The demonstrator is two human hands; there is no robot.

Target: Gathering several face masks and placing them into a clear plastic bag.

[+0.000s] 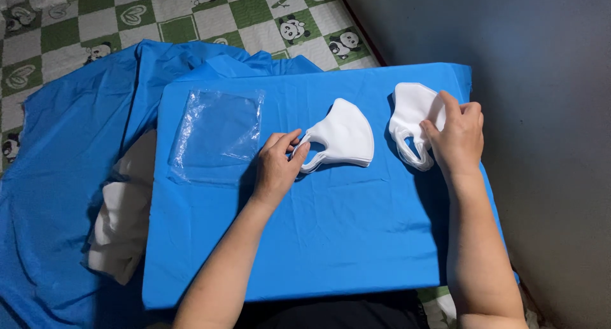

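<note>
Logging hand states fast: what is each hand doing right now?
Left hand: closed, pinching the ear loop of the single white mask.
Right hand: fingers curled on the stack of white masks.

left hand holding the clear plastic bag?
No, the left hand pinches the ear loop of a single white mask; the clear plastic bag lies apart.

Clear square plastic bag [216,135] lies flat on blue cover [331,240]
</note>
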